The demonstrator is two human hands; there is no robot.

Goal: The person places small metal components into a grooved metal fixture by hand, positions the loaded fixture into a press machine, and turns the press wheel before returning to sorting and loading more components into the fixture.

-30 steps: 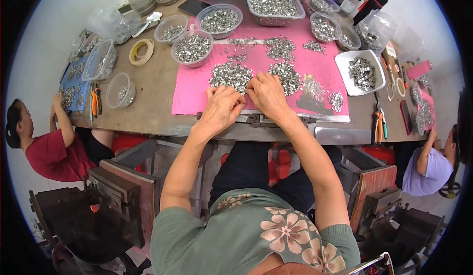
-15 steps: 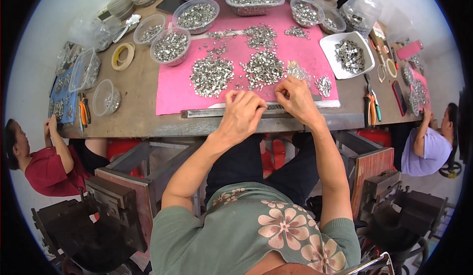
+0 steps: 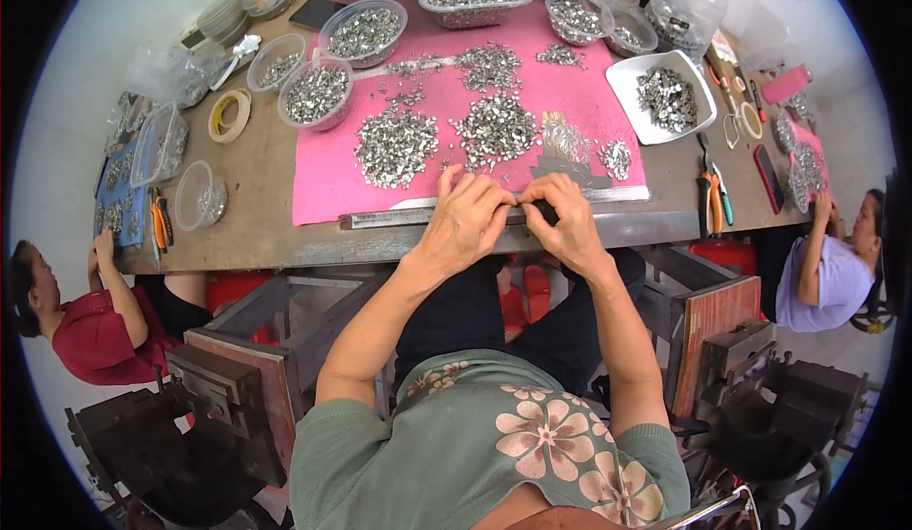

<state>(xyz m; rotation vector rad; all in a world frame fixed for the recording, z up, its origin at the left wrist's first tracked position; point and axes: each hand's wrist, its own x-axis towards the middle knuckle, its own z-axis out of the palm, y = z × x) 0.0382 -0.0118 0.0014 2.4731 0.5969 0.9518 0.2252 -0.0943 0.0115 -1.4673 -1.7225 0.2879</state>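
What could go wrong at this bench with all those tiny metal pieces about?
The left hand is just in front of the left pile of metal pieces, so a stray finger might scatter some.
That pile and the right pile of metal pieces sit close, with loose bits between them, so they could mix.
The orange-handled pliers lie with their grips by the table's front edge; a bump might knock them off.
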